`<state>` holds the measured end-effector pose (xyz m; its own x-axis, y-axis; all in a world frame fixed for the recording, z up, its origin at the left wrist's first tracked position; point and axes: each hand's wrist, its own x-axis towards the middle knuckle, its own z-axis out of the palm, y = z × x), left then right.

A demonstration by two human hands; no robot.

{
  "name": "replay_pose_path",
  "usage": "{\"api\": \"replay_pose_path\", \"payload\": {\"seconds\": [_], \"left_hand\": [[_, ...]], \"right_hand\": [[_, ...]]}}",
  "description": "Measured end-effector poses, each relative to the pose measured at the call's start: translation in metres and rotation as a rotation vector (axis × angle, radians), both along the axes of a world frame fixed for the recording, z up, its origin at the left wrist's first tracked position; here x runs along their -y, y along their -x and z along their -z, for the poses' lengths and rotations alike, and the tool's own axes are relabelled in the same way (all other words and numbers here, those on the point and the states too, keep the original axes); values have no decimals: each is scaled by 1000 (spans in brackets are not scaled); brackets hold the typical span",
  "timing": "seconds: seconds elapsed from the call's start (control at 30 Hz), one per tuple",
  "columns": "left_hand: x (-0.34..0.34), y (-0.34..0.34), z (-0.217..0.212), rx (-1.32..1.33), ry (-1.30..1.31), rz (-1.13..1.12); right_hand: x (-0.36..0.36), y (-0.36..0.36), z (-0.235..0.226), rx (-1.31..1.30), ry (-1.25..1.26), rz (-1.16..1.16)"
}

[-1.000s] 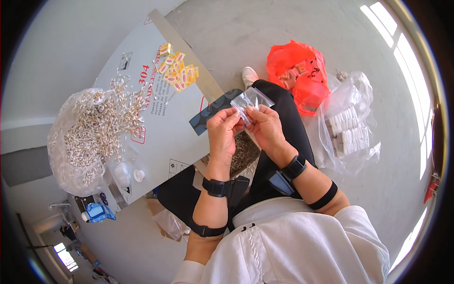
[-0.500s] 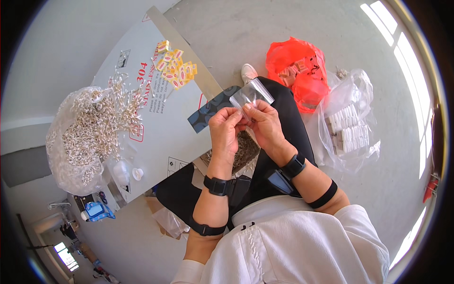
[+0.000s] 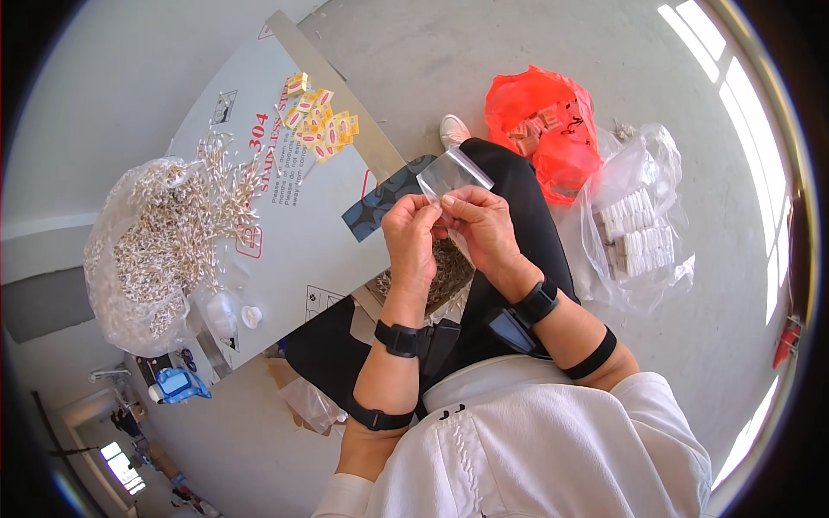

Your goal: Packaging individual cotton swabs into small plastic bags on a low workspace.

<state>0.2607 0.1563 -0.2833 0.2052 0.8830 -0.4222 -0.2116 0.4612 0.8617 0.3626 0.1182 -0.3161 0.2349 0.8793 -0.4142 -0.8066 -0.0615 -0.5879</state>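
Over my lap, a small clear zip bag (image 3: 451, 173) is pinched between my two hands. Its flat body sticks out beyond the fingertips, with a white strip along one edge. My left hand (image 3: 411, 237) has thumb and forefinger together at the bag. Beside it my right hand (image 3: 484, 223) grips the same bag with thumb on top. The fingertips hide part of the plastic, and I cannot tell whether anything is inside. Below the hands stands an open cardboard box (image 3: 449, 274) holding many small thin brownish pieces.
On the table (image 3: 294, 250) to the left lie a large clear bag of cotton swabs (image 3: 160, 250), loose swabs and a pile of small yellow boxes (image 3: 324, 125). Right, on the floor, sit a red plastic bag (image 3: 566, 160) and a clear bag with stacked white packs (image 3: 637, 229).
The small zip bag has shifted slightly left and tilted a little. Both hands stay almost in place and keep their pinch on it.
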Motion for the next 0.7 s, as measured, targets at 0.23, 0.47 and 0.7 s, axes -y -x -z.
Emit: {"api": "replay_pose_path", "payload": {"seconds": [0.23,0.47,0.7], "left_hand": [[-1,1,-2,83,156,14],[-3,9,7,17,104,108],[1,12,4,-29,-14,6]], "right_hand": [[1,-1,-10,57,0,0],[0,-8,-1,-29,53,60],[-7,-19,-8,-92,101,124]]}}
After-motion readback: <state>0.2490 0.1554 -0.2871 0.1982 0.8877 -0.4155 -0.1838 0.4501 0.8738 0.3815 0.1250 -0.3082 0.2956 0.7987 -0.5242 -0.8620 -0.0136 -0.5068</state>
